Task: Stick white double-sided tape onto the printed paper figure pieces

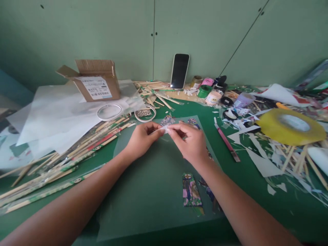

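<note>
Between my two hands is a small white piece that looks like paper or tape, its kind too small to make out. My left hand (pixel 144 138) pinches one end of this white piece (pixel 165 129), and my right hand (pixel 189 138) pinches the other with thumb and forefinger. Both hands are over a translucent sheet (pixel 143 191) on the green table. On that sheet lies a colourful painted cutout (pixel 191 190), with a darker cutout (pixel 210 194) partly hidden by my right forearm. More patterned pieces (pixel 167 120) show just beyond my fingers.
Wrapped chopsticks (pixel 84 150) lie to the left, near an open cardboard box (pixel 98 87). A phone (pixel 180 71) leans on the wall beside paint jars (pixel 204 91). To the right are a pink craft knife (pixel 227 141), a yellow tape roll (pixel 271 126) and paper scraps (pixel 263 162).
</note>
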Demonstrator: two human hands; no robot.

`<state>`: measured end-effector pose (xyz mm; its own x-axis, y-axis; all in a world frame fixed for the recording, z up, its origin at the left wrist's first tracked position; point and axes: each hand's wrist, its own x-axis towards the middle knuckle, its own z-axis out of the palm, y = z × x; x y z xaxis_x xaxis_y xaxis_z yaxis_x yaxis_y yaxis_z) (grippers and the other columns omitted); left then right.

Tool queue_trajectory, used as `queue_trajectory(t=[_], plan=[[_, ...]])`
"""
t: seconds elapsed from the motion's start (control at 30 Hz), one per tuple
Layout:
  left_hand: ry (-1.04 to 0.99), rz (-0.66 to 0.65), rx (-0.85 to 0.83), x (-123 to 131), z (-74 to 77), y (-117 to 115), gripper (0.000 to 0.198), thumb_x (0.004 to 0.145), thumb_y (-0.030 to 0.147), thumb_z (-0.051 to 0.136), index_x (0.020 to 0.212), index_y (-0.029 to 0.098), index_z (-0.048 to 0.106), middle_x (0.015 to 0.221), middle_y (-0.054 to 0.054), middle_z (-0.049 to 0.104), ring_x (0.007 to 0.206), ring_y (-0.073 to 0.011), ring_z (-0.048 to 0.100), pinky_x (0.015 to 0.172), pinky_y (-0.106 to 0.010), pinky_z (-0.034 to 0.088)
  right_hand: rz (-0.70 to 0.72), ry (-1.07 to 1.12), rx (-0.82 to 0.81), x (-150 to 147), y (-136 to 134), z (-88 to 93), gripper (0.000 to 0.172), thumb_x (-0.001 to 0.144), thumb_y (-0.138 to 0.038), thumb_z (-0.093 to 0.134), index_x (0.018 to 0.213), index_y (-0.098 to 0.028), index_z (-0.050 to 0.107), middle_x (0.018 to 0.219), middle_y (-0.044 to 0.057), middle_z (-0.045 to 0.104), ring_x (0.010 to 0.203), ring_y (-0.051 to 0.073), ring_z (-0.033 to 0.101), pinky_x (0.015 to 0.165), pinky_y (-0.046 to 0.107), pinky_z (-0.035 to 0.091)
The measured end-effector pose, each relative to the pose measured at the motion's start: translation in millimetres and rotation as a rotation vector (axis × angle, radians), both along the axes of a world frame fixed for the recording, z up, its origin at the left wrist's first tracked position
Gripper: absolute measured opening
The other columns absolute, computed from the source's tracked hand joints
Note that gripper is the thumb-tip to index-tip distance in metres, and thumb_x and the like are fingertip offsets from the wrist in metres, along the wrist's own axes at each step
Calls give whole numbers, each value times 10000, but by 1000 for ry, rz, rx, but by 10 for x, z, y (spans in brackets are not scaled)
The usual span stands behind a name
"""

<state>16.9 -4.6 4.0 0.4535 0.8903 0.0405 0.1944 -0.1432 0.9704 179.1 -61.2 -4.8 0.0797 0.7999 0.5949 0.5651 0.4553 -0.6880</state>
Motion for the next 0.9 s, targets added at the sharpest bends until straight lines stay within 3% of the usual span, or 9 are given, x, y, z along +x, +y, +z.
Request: queue_trajectory(t=[0.2, 0.47, 0.57, 0.7, 0.9], plan=[[-75, -82, -44, -3, 43, -19, 312, 733, 441, 709, 787, 143, 634, 697, 10, 594, 619, -94, 498, 622, -230, 401, -65, 17, -42, -14, 11, -60, 128, 869, -238, 567, 842, -190, 682, 754, 25, 698, 655, 143, 624, 614, 276, 494], [-4, -167, -49, -11, 23, -4, 377, 722, 498, 715, 773, 133, 639, 619, 33, 515, 565, -80, 408, 552, -224, 311, -33, 15, -29, -10, 19, -47, 122, 849, -230, 584, 821, -182, 693, 831, 49, 693, 712, 149, 642, 594, 266, 517], [-18, -150, -14, -5, 14, -5, 365, 723, 485, 717, 801, 135, 648, 653, 20, 552, 579, -85, 435, 569, -227, 342, -29, 39, -99, -6, 8, -50, 148, 857, -262, 585, 841, -190, 713, 841, 53, 716, 703, 157, 655, 609, 284, 525], [-22, -122, 49, -6, 8, -7, 346, 742, 481, 689, 807, 143, 650, 710, -4, 610, 631, -106, 488, 615, -236, 392, -2, 71, -236, 1, -14, -33, 195, 863, -327, 581, 853, -197, 726, 739, 37, 720, 644, 167, 661, 595, 295, 516], [20, -193, 115, -52, -19, 31, 331, 781, 464, 652, 824, 135, 662, 742, -13, 627, 679, -121, 521, 666, -248, 408, 52, 14, -275, 49, -20, 7, 208, 862, -335, 576, 827, -195, 727, 646, 10, 693, 579, 144, 631, 549, 262, 456]])
